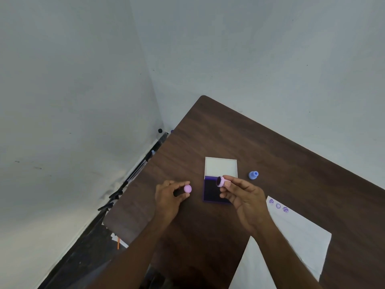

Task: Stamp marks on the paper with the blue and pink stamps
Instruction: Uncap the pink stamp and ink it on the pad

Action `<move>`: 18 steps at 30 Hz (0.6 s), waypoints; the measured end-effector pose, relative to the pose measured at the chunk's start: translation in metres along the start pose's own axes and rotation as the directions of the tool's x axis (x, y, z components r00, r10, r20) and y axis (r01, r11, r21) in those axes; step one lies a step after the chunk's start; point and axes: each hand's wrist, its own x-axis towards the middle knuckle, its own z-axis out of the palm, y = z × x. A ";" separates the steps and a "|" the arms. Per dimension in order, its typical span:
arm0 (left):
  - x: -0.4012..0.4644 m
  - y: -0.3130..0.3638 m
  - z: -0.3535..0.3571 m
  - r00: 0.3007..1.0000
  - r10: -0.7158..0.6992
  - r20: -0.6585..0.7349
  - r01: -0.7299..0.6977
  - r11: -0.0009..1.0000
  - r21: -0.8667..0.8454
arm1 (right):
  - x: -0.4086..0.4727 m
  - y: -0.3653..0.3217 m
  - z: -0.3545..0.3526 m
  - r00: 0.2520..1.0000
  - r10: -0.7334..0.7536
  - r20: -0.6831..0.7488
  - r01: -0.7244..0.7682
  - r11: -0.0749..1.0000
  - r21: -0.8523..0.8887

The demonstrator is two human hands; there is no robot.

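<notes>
Right now the right hand (243, 197) pinches the small round pink plastic stamp (220, 181) above the open purple ink pad (214, 191) while the left hand (168, 195) grips its pink cap (187, 188), so the tilted inked face could smudge fingers, or land crooked on the white paper sheet (300, 232) lying just right.

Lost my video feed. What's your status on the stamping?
Right hand holds pink stamp over ink pad. Left hand holds its cap. Three marks on paper; blue stamp untouched. Nothing obstructing.

Pink stamp (221, 181) in right hand (243, 197)
</notes>
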 end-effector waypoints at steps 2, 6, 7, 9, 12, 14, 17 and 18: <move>0.000 -0.001 0.001 1.000 0.002 -0.011 -0.002 0.999 0.042 | 0.000 0.000 0.001 1.000 0.005 0.000 -0.005 1.000 -0.001; 0.001 -0.004 0.003 0.999 0.014 -0.033 -0.010 0.994 0.108 | -0.001 0.000 0.003 1.000 0.018 0.000 -0.018 1.000 -0.010; 0.001 -0.004 0.004 0.999 0.014 -0.042 -0.009 0.992 0.127 | -0.002 0.000 0.003 1.000 0.019 0.001 -0.018 1.000 -0.007; 0.001 -0.004 0.005 0.998 0.026 -0.053 -0.018 0.988 0.151 | -0.002 -0.001 0.003 1.000 0.020 0.006 -0.020 1.000 0.000; 0.002 -0.006 0.005 0.999 0.030 -0.034 -0.023 0.982 0.187 | -0.003 -0.002 0.003 1.000 0.029 0.011 -0.029 0.999 0.021; 0.003 -0.006 0.004 1.000 0.018 -0.001 -0.017 0.983 0.180 | -0.003 -0.004 0.002 0.999 0.030 0.018 -0.031 0.998 0.049; 0.002 0.001 0.002 1.000 0.008 0.021 -0.010 0.998 0.061 | -0.004 -0.006 0.000 0.998 0.042 0.054 -0.048 0.992 0.115; 0.001 0.008 0.000 1.000 0.017 0.017 -0.017 1.000 -0.018 | -0.005 -0.007 -0.002 0.996 0.053 0.069 -0.062 0.988 0.143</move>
